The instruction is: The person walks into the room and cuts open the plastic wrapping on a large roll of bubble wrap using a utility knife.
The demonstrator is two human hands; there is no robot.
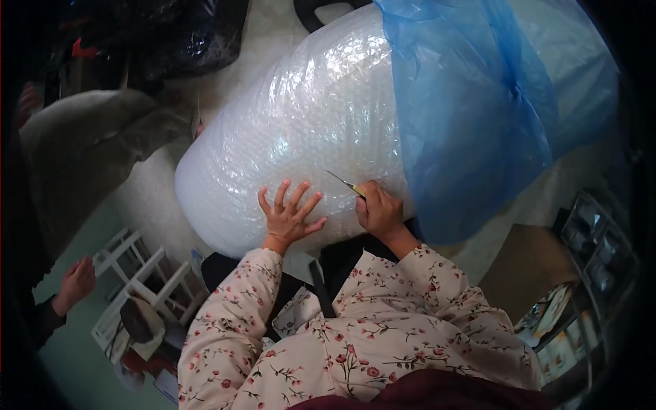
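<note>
A large roll of bubble wrap (pixel 301 116) lies across the space in front of me, its right part covered by a blue plastic sheet (pixel 465 123). My left hand (pixel 290 215) rests on the near side of the roll with its fingers spread, holding nothing. Just right of it, my right hand (pixel 380 210) is closed around a small knife (pixel 354 188) with a yellowish handle. The thin blade points up and left over the bubble wrap; whether its tip touches the wrap I cannot tell.
Another person's hand (pixel 76 281) shows at the left edge, near a white rack (pixel 143 277) holding several items. Black plastic-wrapped bundles (pixel 191 34) lie at the upper left. A cardboard box (pixel 529 266) and a clear compartment tray (pixel 594 232) stand at the right.
</note>
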